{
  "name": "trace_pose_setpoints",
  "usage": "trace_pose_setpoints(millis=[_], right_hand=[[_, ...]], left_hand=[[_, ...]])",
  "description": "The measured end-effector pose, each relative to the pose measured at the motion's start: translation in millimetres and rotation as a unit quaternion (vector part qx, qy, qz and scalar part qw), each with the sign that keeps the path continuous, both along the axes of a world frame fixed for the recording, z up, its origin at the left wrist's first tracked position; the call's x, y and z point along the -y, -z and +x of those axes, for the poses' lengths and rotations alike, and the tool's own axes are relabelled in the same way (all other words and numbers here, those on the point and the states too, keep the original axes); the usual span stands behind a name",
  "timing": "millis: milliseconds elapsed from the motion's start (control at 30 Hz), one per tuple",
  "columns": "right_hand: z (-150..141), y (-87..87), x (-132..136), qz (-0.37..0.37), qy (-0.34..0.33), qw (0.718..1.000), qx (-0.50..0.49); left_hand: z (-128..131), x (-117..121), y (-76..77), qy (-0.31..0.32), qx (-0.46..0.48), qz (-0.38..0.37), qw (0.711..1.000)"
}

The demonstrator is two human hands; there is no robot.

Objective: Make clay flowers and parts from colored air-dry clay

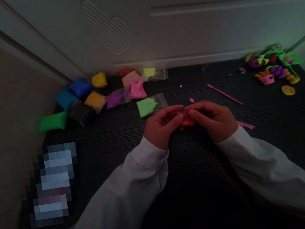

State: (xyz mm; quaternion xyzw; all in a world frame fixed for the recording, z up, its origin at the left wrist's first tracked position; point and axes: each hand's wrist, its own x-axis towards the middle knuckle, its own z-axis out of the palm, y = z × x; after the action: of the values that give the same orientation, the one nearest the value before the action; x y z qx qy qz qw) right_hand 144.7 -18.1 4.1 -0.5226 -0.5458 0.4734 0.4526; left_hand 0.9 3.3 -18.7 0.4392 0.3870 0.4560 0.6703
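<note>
Between my two hands is a small lump of orange-red modelling clay (187, 119), just above the dark table. My left hand (163, 125) pinches it from the left with thumb and fingertips. From the right, my right hand (212, 117) grips it the same way, its thumb pressed on top. The fingers hide part of the clay, so its full shape does not show. A small pink bit of clay (191, 100) lies just beyond the fingertips. Left of it, a bag of light green clay (147, 107) rests close to my left hand.
Several coloured clay packets, including a green one (53, 121), line the back left of the black table (104, 156). A pink modelling tool (225, 94) and another pink tool (246, 124) lie right. Finished clay figures (276, 71) stand far right. A blurred-out screen (55, 182) sits left.
</note>
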Motion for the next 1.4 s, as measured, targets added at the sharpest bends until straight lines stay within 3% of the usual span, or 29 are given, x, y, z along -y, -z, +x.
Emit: trace_pose_setpoints(millis=[233,467,633,800,1200,1400], right_hand=[[-0.9,0.6,-1.8,-0.004,0.012,0.996,-0.091],[-1.4,5.6,-2.8,-0.011,-0.025,0.995,-0.096],[-5.4,7.6,-2.7,0.03,0.011,0.994,-0.1],[-6.9,9.3,-1.5,-0.007,-0.013,0.995,-0.103],[-6.1,11.0,-2.4,-0.001,0.038,0.995,-0.09],[-1.9,5.4,-2.5,0.006,0.018,0.999,-0.042]], left_hand=[[-1.3,0.9,-6.5,0.043,-0.022,-0.009,0.999],[0.1,1.0,-1.9,0.06,0.038,-0.05,0.996],[-1.2,-3.2,2.7,-0.007,0.033,-0.047,0.998],[-0.7,-6.1,4.1,-0.055,0.049,-0.029,0.997],[6.4,-0.1,-1.3,-0.027,0.143,-0.107,0.984],[1.4,-2.6,1.0,0.039,0.062,-0.075,0.995]])
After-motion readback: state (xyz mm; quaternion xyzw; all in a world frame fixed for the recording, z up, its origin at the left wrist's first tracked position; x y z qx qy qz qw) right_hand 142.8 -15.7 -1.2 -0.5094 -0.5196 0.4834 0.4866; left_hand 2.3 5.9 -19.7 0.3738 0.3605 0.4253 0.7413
